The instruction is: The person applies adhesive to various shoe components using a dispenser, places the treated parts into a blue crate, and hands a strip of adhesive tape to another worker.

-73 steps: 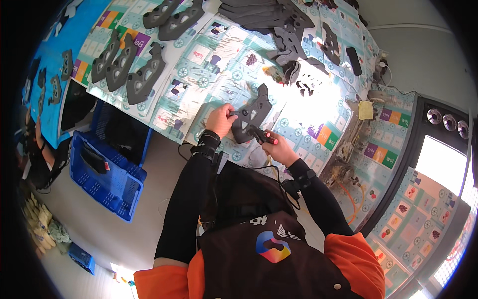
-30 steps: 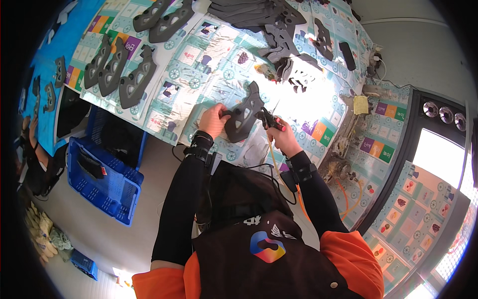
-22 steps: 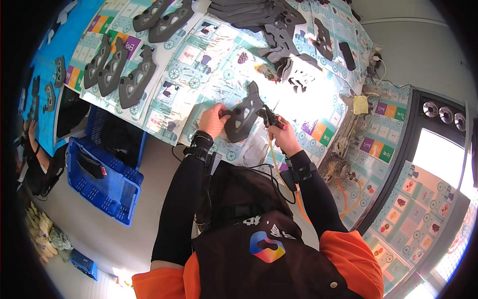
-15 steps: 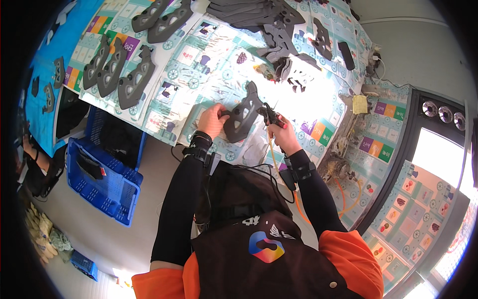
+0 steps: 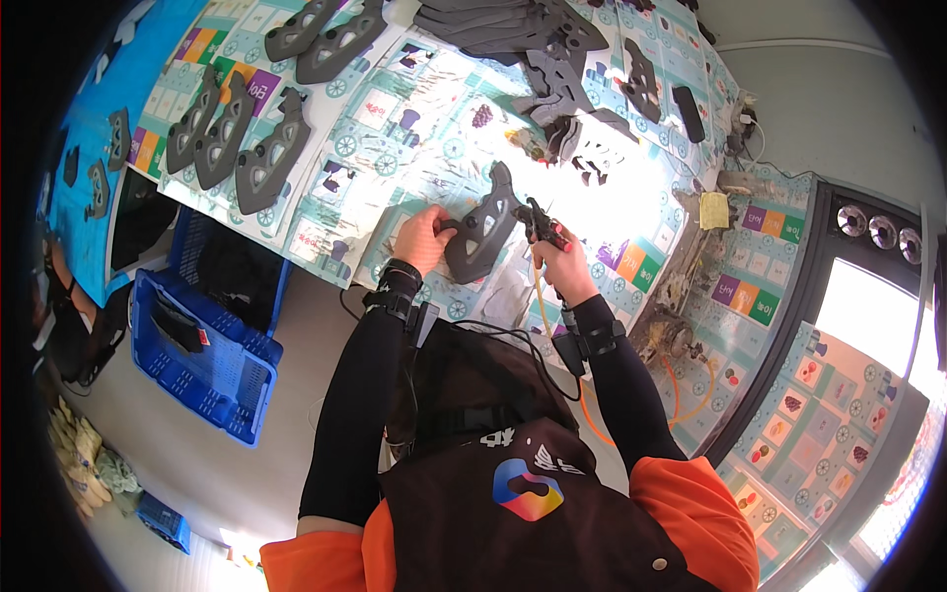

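Observation:
A dark grey moulded part [image 5: 480,240] with cut-out openings lies on the paper-covered table in front of me. My left hand [image 5: 422,240] pinches its left edge, thumb and fingers closed on it. In my right hand [image 5: 563,266] is a black-and-red hand tool [image 5: 542,229], its front end beside the part's right edge. A thin yellowish hose [image 5: 544,301] hangs below that hand. Whether the tool touches the part cannot be made out.
Several similar grey parts [image 5: 272,163] lie at left, and a heap of them [image 5: 513,30] at the far side. Small dark scraps [image 5: 595,170] are scattered beyond the tool. A blue crate [image 5: 202,355] stands below the table's left edge. Another person's arm [image 5: 71,281] shows at far left.
My hands, the part and the tool stay almost in place. At far left the other person's arm has shifted slightly.

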Motion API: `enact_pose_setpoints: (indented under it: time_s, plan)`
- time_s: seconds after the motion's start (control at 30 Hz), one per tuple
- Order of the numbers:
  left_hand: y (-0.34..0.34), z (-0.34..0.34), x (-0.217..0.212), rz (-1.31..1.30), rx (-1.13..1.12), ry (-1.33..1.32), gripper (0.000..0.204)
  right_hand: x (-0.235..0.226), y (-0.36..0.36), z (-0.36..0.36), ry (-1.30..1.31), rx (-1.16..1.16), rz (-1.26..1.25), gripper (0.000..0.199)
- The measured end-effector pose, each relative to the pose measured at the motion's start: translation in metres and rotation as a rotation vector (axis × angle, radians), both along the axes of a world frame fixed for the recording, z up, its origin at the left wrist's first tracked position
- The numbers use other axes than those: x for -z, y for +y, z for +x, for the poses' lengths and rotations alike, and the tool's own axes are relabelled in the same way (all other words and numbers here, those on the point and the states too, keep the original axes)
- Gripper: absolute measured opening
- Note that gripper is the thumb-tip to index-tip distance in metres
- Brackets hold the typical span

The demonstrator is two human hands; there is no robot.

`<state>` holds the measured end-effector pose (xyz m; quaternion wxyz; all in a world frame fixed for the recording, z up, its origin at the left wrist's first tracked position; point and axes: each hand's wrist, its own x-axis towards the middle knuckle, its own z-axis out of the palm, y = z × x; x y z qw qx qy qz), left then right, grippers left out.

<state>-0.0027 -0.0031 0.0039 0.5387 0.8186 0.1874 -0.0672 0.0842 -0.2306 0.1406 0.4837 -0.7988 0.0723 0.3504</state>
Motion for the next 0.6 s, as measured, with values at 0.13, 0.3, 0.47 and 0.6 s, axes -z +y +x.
enact_pose_setpoints:
  time_s: [0.13,0.3,0.47,0.6]
  plan:
    - [-0.001,0.000,0.000,-0.013,-0.006,0.007,0.024,0.001,0.001,0.001,-0.017,-0.018,0.010,0.013]
    - [-0.001,0.001,0.001,-0.012,-0.007,0.004,0.024,0.010,-0.002,0.002,-0.053,-0.066,0.045,0.012]
    - [0.000,-0.001,0.000,-0.031,-0.026,0.010,0.025,0.007,0.003,0.001,-0.016,-0.059,0.041,0.013]
    - [0.000,0.000,-0.002,-0.023,-0.010,0.017,0.025,0.012,-0.001,0.001,-0.017,-0.080,0.016,0.013]
